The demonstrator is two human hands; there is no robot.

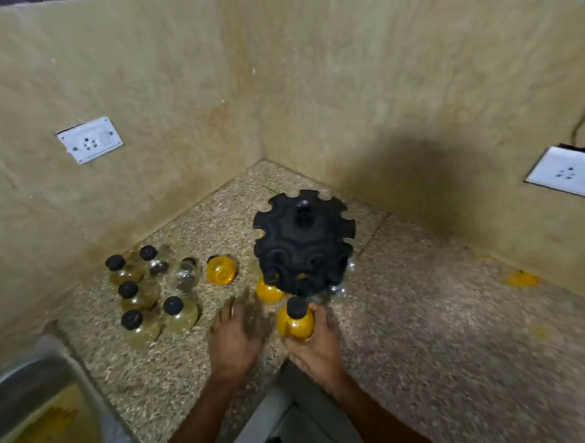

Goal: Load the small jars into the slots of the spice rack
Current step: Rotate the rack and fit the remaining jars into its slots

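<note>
Hands low in view — the right hand (316, 343) grips a yellow jar (295, 322) upright just before the black spice rack (304, 242); the left hand (234, 336) hovers spread beside it. More jars (142, 290) stand left on the speckled tabletop (441, 315) — corner walls (176, 92) behind, sink (28, 387) at left.

A speckled stone countertop (425, 316) fills an inner corner between two beige walls (175, 75). A white socket plate (89, 139) sits on the left wall, another white socket plate (568, 174) on the right wall. A steel sink (24, 371) occupies the lower left. A yellow stain (522, 279) marks the counter's right side.
</note>
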